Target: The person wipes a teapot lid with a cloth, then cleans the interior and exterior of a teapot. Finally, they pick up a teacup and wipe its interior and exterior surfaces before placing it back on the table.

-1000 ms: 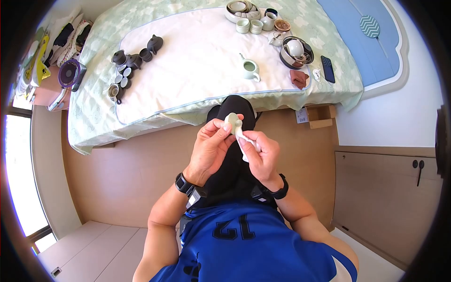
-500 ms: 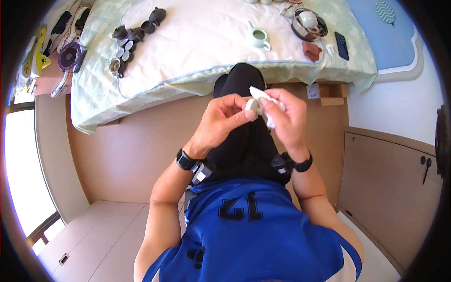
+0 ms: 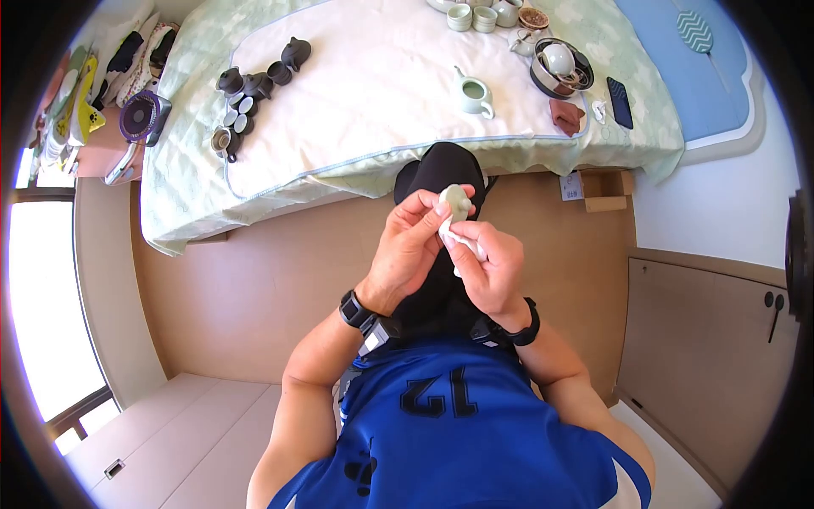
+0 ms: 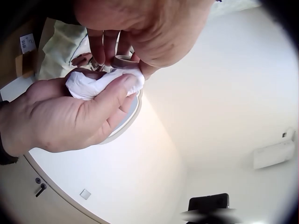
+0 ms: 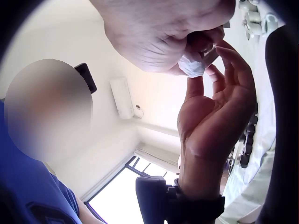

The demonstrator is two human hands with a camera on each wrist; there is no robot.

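Note:
In the head view a small pale green teapot lid point(image 3: 456, 200) with a round knob is pinched in my left hand point(image 3: 402, 256) above the knees. My right hand point(image 3: 495, 270) grips a crumpled white tissue point(image 3: 468, 244) and presses it to the lid's near edge. Seen from the left wrist, the tissue point(image 4: 86, 87) bunches between the right thumb and fingers, and only a sliver of the lid shows behind it. A matching pale green teapot point(image 3: 472, 93), its top uncovered, stands on the bed cloth beyond the hands.
Dark teapots and cups point(image 3: 246, 103) cluster at the left of the white cloth point(image 3: 365, 93). At the right are pale cups point(image 3: 471, 17), a bowl holding a white pot point(image 3: 561, 66), a folded brown cloth point(image 3: 566, 115) and a phone point(image 3: 620, 102). A cardboard box point(image 3: 607, 190) sits below the bed's edge.
The lid has turned so its knob side faces up more. The tissue has gone from beside the knob to the near edge. The head view has shifted, and both hands keep their hold.

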